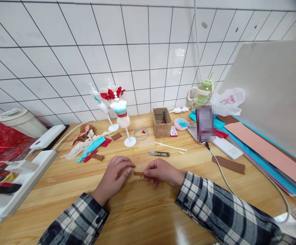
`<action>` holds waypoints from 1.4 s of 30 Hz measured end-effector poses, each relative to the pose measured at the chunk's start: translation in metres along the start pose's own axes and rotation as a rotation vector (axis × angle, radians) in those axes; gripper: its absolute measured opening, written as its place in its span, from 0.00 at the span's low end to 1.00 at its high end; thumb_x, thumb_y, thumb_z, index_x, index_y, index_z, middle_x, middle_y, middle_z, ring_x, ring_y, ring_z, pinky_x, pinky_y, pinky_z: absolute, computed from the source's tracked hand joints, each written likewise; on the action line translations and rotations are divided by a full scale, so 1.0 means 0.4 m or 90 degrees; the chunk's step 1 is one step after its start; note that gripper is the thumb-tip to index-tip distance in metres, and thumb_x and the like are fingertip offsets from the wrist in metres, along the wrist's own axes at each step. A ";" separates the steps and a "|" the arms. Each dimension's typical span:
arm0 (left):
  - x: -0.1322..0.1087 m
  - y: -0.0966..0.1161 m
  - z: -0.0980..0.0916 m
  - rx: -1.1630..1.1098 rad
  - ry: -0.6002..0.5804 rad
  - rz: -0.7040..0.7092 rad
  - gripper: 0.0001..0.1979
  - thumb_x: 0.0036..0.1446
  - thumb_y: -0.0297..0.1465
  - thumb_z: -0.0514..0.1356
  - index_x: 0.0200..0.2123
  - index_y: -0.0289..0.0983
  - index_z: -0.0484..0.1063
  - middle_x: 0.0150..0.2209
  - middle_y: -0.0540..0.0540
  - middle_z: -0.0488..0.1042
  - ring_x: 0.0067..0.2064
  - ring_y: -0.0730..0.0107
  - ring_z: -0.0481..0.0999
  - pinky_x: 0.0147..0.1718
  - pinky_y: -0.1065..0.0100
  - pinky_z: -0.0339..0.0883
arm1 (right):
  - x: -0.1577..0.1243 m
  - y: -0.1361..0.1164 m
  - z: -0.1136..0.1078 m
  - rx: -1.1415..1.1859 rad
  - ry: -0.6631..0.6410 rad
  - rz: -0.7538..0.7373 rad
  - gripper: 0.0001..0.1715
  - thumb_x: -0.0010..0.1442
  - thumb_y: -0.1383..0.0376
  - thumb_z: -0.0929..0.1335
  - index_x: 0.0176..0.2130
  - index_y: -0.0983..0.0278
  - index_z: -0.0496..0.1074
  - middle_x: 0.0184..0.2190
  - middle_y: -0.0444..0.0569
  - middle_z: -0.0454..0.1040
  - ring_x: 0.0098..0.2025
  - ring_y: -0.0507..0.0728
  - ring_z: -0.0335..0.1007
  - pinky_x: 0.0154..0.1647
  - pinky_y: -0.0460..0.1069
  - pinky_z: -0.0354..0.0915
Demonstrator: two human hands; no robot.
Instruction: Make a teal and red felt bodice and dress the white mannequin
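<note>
Between finger and thumb, my right hand [160,172] pinches a small brown strip [138,173], paper or cloth, just above the wooden table. My left hand [116,174] is close to the strip's left end, its fingers stretched out and the thumb apart, with nothing visible in it. Small thread snips [159,154] lie just beyond my hands. Behind the snips is a thin white strip [170,146]. A small white mannequin stand [124,119], wrapped in blue and brown bands, stands upright past my left hand.
Coloured scraps [92,149] lie at left, near a white power strip [22,183]. At the back are a cardboard box [161,122], a pink bowl [181,124] and a green-lidded bottle [201,93]. A phone [204,123], a cable and coloured sheets [270,146] are at right.
</note>
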State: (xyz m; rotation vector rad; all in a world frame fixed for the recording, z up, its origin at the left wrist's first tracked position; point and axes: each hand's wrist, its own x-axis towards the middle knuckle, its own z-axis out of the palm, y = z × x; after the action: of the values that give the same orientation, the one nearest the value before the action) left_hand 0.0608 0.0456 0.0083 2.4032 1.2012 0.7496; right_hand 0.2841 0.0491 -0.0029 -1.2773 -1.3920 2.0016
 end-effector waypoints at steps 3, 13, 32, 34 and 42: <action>-0.003 0.015 0.007 -0.003 -0.025 0.001 0.19 0.66 0.39 0.45 0.44 0.43 0.75 0.46 0.44 0.72 0.50 0.59 0.67 0.51 0.54 0.58 | -0.003 0.003 0.008 -0.078 -0.007 -0.019 0.08 0.55 0.65 0.68 0.27 0.67 0.73 0.22 0.42 0.72 0.19 0.47 0.66 0.19 0.42 0.66; 0.013 0.036 0.020 -0.085 -0.210 -0.076 0.22 0.65 0.42 0.46 0.29 0.40 0.75 0.49 0.48 0.71 0.52 0.60 0.65 0.55 0.58 0.53 | 0.000 0.021 0.011 -0.192 0.019 -0.082 0.09 0.55 0.62 0.68 0.28 0.66 0.73 0.23 0.42 0.72 0.18 0.47 0.65 0.16 0.40 0.63; -0.001 -0.009 -0.004 -0.049 -0.160 0.023 0.12 0.63 0.36 0.53 0.31 0.39 0.71 0.37 0.46 0.73 0.41 0.65 0.70 0.44 0.63 0.63 | 0.001 0.015 -0.013 -0.396 0.079 -0.186 0.09 0.57 0.63 0.68 0.33 0.62 0.79 0.24 0.43 0.76 0.24 0.49 0.67 0.26 0.43 0.61; -0.001 -0.001 -0.003 -0.029 -0.154 0.044 0.10 0.63 0.34 0.53 0.31 0.39 0.71 0.36 0.46 0.73 0.41 0.65 0.70 0.44 0.62 0.62 | -0.009 0.008 -0.014 -0.483 0.106 -0.259 0.07 0.54 0.64 0.69 0.31 0.61 0.80 0.27 0.44 0.76 0.30 0.52 0.70 0.33 0.45 0.63; 0.004 0.027 -0.004 0.026 -0.173 0.082 0.09 0.62 0.30 0.53 0.32 0.39 0.70 0.34 0.46 0.73 0.40 0.64 0.69 0.45 0.59 0.60 | -0.015 0.010 -0.004 -0.565 0.180 -0.422 0.21 0.54 0.57 0.70 0.48 0.58 0.75 0.43 0.47 0.78 0.47 0.57 0.69 0.53 0.51 0.58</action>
State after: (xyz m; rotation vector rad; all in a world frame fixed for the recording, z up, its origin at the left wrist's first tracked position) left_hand 0.0675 0.0407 0.0156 2.5350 0.9692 0.4189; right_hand 0.2892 0.0439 -0.0037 -1.0937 -2.2572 0.7298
